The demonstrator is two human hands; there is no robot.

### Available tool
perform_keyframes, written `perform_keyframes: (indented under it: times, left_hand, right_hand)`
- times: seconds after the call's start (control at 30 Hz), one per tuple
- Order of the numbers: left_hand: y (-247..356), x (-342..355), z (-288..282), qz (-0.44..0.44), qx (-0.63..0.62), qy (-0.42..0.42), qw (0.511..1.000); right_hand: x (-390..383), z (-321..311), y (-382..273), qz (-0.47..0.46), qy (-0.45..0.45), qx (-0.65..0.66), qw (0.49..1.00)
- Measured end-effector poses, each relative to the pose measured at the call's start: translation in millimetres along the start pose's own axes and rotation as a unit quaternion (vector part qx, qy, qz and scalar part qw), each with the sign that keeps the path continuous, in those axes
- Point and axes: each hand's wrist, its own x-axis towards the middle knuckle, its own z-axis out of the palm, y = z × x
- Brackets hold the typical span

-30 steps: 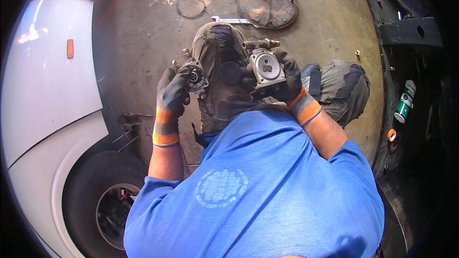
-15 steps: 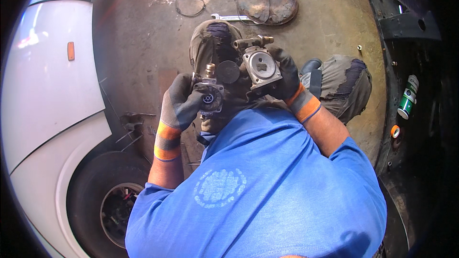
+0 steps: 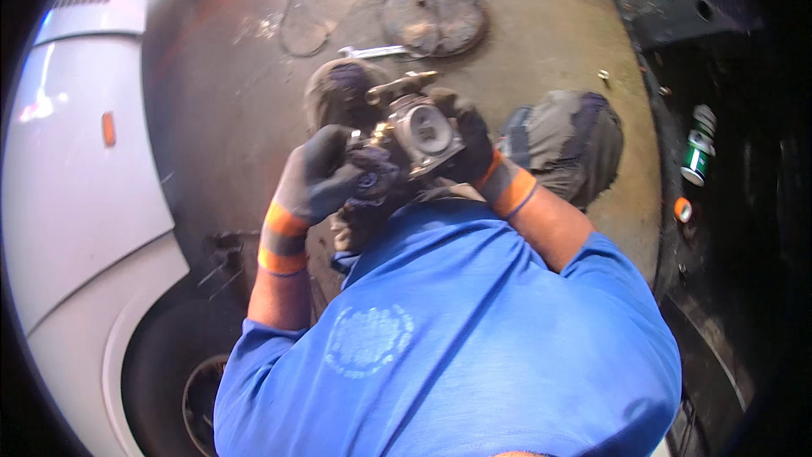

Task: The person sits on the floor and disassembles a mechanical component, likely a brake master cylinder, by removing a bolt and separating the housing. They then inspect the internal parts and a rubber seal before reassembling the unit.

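Both my hands wear dark grey gloves with orange-banded cuffs. My right hand (image 3: 468, 145) grips a square-flanged metal housing (image 3: 430, 130) by its right side. A round recess shows in its face, and a tubular fitting (image 3: 404, 85) sticks out at its top. Close by on the left, my left hand (image 3: 326, 176) is closed around a smaller metal valve body (image 3: 370, 179) with a small spoked round port. The brass fitting (image 3: 382, 133) on that side is near the housing's left edge. Motion blur hides whether the two parts touch.
Beyond my knees, an open-end wrench (image 3: 376, 52) lies beside a rusty round metal plate (image 3: 444, 17) and a looped cable (image 3: 292, 30). A white vehicle (image 3: 76, 144) with a tyre (image 3: 165, 355) stands left. On the right are a green-and-white canister (image 3: 696, 154) and an orange tape roll (image 3: 683, 210).
My hands have come closer together, bringing the valve body near the housing. A dark round disc seen between them is no longer distinguishable. The whole view has shifted and blurred.
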Motion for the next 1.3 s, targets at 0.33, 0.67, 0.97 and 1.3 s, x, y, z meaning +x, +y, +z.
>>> perform_keyframes:
  times: [0.33, 0.67, 0.97, 1.3]
  left_hand:
    - [-2, 26, 20, 0.051, -0.029, 0.031, 0.998]
    - [1, 64, 68, 0.015, -0.169, 0.011, 0.985]
    - [19, 91, 52, 0.083, -0.125, 0.016, 0.989]
    - [3, 94, 40, 0.181, -0.014, 0.046, 0.982]
  right_hand:
    - [-17, 25, -24, -0.100, 0.006, -0.054, 0.993]
    - [-59, 26, -67, -0.168, 0.127, -0.013, 0.977]
    - [-79, 50, -120, -0.271, 0.227, -0.207, 0.912]
    - [-96, 39, -142, -0.311, 0.160, -0.200, 0.915]
